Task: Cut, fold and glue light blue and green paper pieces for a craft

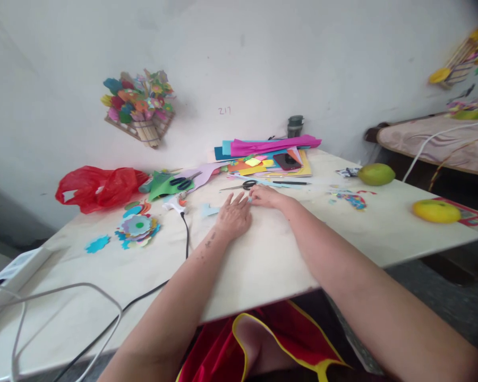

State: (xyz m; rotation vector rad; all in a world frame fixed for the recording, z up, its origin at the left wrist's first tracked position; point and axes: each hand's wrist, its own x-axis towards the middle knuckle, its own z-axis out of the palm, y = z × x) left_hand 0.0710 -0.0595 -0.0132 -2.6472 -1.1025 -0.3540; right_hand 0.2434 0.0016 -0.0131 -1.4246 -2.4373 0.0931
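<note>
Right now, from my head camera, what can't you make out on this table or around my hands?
- Head view: whatever lies under the left hand, hidden by the hand itself.
- Head view: what the right hand has in its grip, if anything; its curled shape hides it.
- Head view: the red plastic bag's contents, hidden by crumpled plastic.
- Head view: small colourful bits, too small and blurred to identify.

A green fruit (376, 174) and a yellow fruit (436, 211) (both rounded) lie well right of a phone (287, 162).
</note>
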